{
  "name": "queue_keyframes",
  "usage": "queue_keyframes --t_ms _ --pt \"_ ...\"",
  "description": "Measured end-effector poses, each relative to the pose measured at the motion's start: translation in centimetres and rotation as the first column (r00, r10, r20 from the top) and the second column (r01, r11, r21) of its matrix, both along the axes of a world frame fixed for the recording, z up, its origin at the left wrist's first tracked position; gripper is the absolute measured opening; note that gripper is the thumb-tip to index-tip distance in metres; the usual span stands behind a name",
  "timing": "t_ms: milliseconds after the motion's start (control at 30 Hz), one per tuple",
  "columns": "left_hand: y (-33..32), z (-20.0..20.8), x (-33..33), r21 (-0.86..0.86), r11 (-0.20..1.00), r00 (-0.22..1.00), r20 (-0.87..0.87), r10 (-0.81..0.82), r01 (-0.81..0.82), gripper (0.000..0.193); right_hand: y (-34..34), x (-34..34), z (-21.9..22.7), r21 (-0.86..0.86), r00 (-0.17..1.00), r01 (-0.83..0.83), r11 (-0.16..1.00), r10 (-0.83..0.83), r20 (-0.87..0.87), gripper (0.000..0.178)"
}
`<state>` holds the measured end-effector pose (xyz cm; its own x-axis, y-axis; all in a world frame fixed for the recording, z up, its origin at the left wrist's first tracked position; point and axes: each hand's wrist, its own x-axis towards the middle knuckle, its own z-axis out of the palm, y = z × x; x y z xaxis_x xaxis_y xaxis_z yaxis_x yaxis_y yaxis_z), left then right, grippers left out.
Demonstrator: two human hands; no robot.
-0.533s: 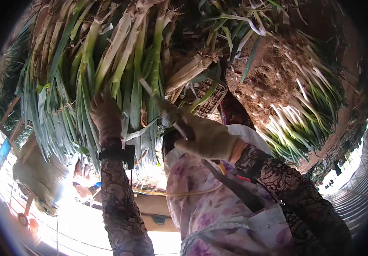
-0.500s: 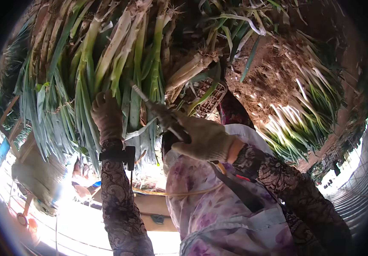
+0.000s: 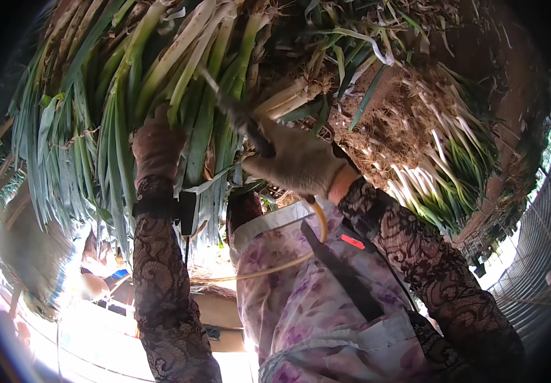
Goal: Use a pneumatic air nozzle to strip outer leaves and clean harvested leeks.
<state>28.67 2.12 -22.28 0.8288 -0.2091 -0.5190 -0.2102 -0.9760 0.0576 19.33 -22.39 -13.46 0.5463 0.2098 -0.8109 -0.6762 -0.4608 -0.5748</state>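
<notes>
A thick heap of large green onions (image 3: pixel 113 127) fills the far left, pale stalks away from me and leaves hanging toward me. My gloved left hand (image 3: pixel 158 145) is closed on stalks at the heap's near side, its fingertips partly hidden among them. To its right, my gloved right hand (image 3: pixel 298 156) grips a dark air blow gun (image 3: pixel 245 124). Its thin metal nozzle points up and left at the stalks just beyond my left hand. A yellow hose (image 3: pixel 319 220) runs down from under the right hand and curves across my apron.
Cleaned green onions (image 3: pixel 441 179) with white stems and brown roots lie in a pile on the right. Loose stalks and leaf scraps (image 3: pixel 358 48) are strewn at the far middle. A pale sack (image 3: pixel 30 249) is at the left. Ribbed sheeting (image 3: pixel 531 287) curves along the right edge.
Both hands have moved farther forward, toward the stalks. The left hand sits deeper among them, and the right hand has carried the blow gun along. The view has shifted slightly.
</notes>
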Motion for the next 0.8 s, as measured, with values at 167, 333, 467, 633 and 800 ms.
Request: queue_keyframes --t_ms 167,333,467,633,800 --pt "1.0 1.1 -0.4 -0.194 0.977 0.988 -0.142 0.058 -0.086 0.043 -2.0 2.9 -1.9 -0.019 0.963 0.23 0.973 -0.225 0.146 0.066" --pt "2.8 1.1 -3.3 -0.4 0.703 0.709 -0.674 0.209 -0.588 0.039 -1.9 -1.2 -0.4 -0.157 0.992 0.027 0.987 -0.007 0.126 0.064" --pt "2.9 3.9 -4.4 -0.372 0.753 0.701 -0.695 0.161 -0.542 0.035 -2.7 0.1 -0.6 -0.138 0.986 0.157 0.978 -0.147 0.076 0.069" --pt "2.8 5.3 -5.1 -0.348 0.619 0.551 -0.817 0.169 -0.704 0.036 -2.3 -1.1 -0.9 -0.312 0.991 0.101 0.945 -0.067 0.118 0.072" --pt "3.4 5.4 -6.5 -0.307 0.528 0.465 -0.864 0.195 -0.792 0.039 -2.9 -1.0 -1.2 -0.31 0.993 0.032 0.95 0.006 0.121 0.074"
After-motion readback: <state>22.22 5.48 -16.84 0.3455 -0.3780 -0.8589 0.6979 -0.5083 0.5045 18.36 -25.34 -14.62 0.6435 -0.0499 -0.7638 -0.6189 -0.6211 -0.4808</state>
